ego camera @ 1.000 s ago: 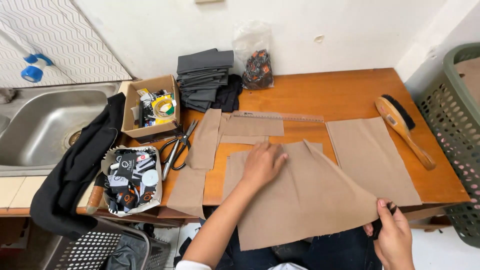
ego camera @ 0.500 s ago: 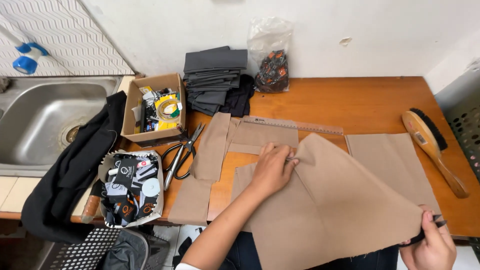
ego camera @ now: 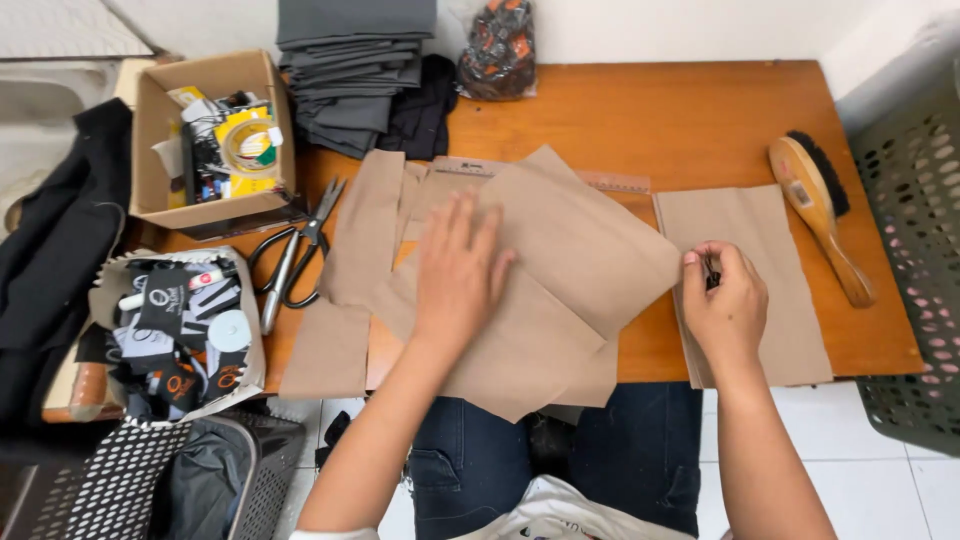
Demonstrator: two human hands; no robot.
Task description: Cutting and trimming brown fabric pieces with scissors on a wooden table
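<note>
My left hand (ego camera: 455,275) lies flat, fingers spread, on a large tan fabric piece (ego camera: 560,265) that is folded over on the wooden table (ego camera: 650,120). My right hand (ego camera: 725,295) is closed around a small dark object, too hidden to identify, and hovers over a second tan fabric piece (ego camera: 760,240) at the right. More tan pieces (ego camera: 350,270) lie to the left, partly under the big one. A ruler (ego camera: 610,182) peeks out behind the fabric.
Scissors (ego camera: 295,260) lie left of the fabric. A cardboard box (ego camera: 205,135) of supplies and a tray (ego camera: 170,335) of small dark items sit at the left. Folded grey cloth (ego camera: 350,70), a plastic bag (ego camera: 500,50), a wooden brush (ego camera: 820,215) and a green basket (ego camera: 915,260) surround the work.
The large tan piece has been folded over onto itself toward the middle. My right hand has come up from the table's front edge onto the right fabric piece. The camera has moved closer.
</note>
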